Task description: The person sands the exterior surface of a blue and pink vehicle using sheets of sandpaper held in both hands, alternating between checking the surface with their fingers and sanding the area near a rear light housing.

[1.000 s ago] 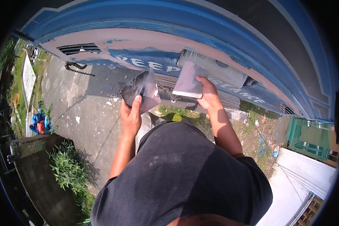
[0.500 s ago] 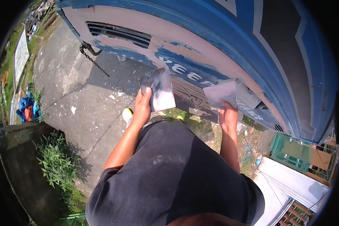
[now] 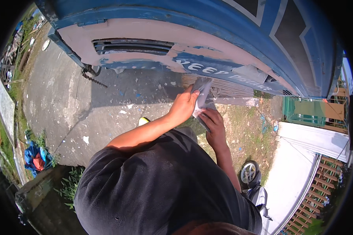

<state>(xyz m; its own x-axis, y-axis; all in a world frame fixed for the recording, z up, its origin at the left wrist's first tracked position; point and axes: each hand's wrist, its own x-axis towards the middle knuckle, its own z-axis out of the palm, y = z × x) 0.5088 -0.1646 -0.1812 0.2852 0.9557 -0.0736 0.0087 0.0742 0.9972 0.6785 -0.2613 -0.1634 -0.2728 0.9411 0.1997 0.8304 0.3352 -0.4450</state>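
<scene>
Containers: at the far left we see a crumpled blue sheet [image 3: 32, 156] with a red bundle [image 3: 39, 161] nested in its folds; we cannot tell whether it is a bag or loose sheeting. Below it and to the right, green leaves [image 3: 69, 187] stand beside a concrete wall [image 3: 41, 192].

Work pieces: we hold two thin, flat plates in front of the torso, below the blue vehicle body [image 3: 208, 66] and apart from it. The first plate [image 3: 203, 87] is smeared grey and whitish and stands tilted, its upper end toward the vehicle. The second plate [image 3: 210, 106] lies against or just beside the lower part of the first; the overlap hides whether they touch.

Hand pose: our left hand [image 3: 183, 105] is closed on the first plate, gripping it at its left edge, with the thumb along the near face. The left forearm runs diagonally up and to the right across the front of the dark shirt [image 3: 164, 180]. Our right hand [image 3: 213, 123] grips the second plate, back of the hand up and fingers bent over it. The right forearm rises from the lower right, leaning inward.

Surroundings: the vehicle body carries pink patches and a slotted vent [image 3: 131, 46]. A chain [image 3: 93, 79] hangs at its left corner.
</scene>
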